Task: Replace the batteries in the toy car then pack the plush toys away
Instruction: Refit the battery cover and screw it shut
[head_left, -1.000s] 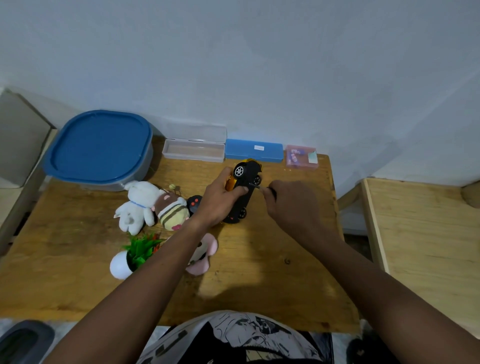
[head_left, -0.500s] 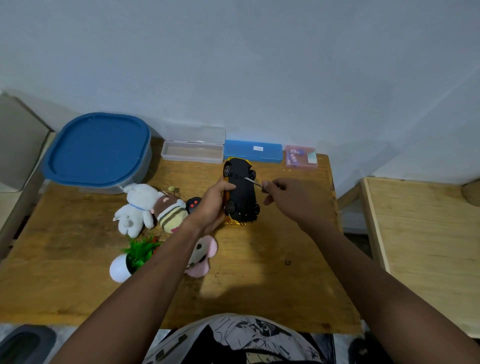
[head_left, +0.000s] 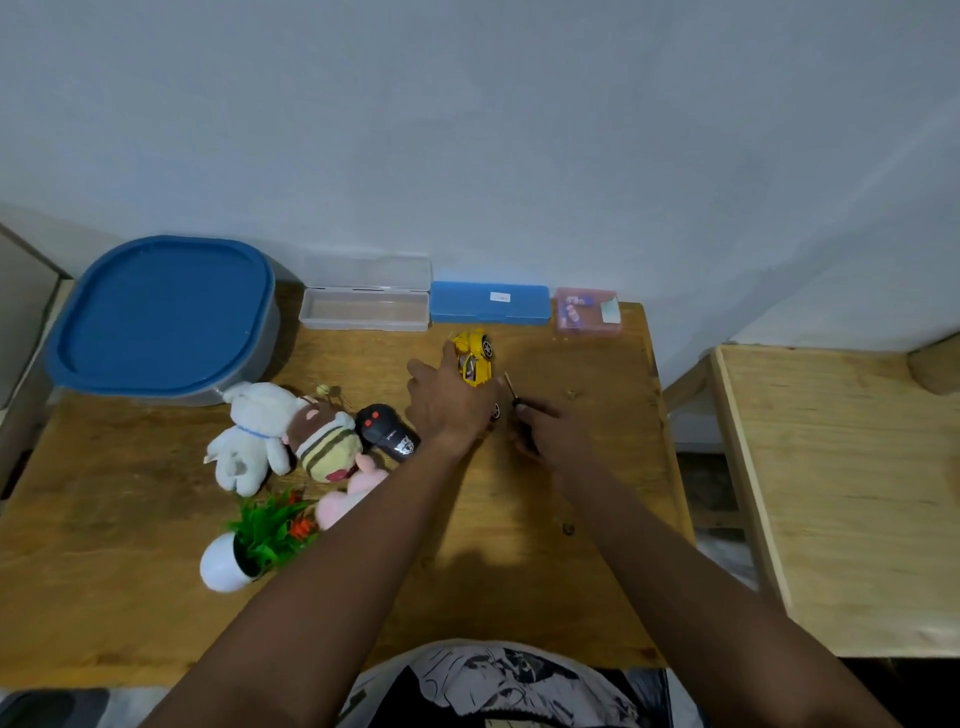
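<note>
The left grip (head_left: 451, 402) holds the yellow toy car (head_left: 475, 358) on the surface (head_left: 597, 493). Just right of it, the right grip (head_left: 545, 434) pinches what looks like a small screwdriver (head_left: 511, 391). Left of the left grip lie the plush toys (head_left: 291, 436).

A wooden tabletop (head_left: 130, 571) carries a blue-lidded tub (head_left: 161, 317), a clear case (head_left: 363, 310) (lid raised), a blue case (head_left: 488, 305) and a pink box (head_left: 587, 313) along its far edge. Nearer lie a white rabbit plush (head_left: 254, 436), a striped bee plush (head_left: 324, 444), a pink plush (head_left: 337, 506), a black remote control (head_left: 387, 432) and a small potted plant (head_left: 249, 545).
</note>
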